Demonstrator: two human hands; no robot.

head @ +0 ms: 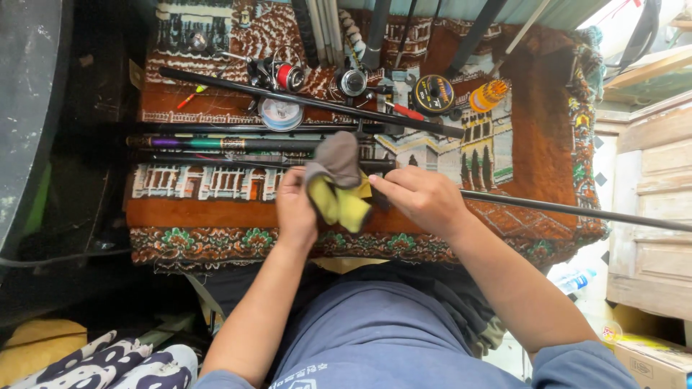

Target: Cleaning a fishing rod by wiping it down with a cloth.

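The left hand [295,209] is gripping a grey and yellow cloth [335,184], fingers closed around it, bunching it over a thin black rod [577,209]. The right hand [422,198] is pinching the same rod just beside the cloth, fingers closed on it; the rod is running out to the right, past the edge of the desk [216,241], which is lying under a patterned red-brown rug [533,137].

Just above the hands, several more dark rods [216,144] are lying side by side across the rug, one with purple and green bands. A longer black rod [310,101] is slanting over them. Near it are lying a clear spool [280,113] holding pale line, a reel [285,75] wound with red line, a second reel [353,81], a flat black round line spool [433,94], and an orange spool [488,95] at the right. A red-handled tool [405,110] is resting between the reels and the black spool. A small float [191,96] is lying at the left.

Well to the right, a wooden cabinet [652,216] is standing, with a plastic bottle [575,281] on the floor beside it.
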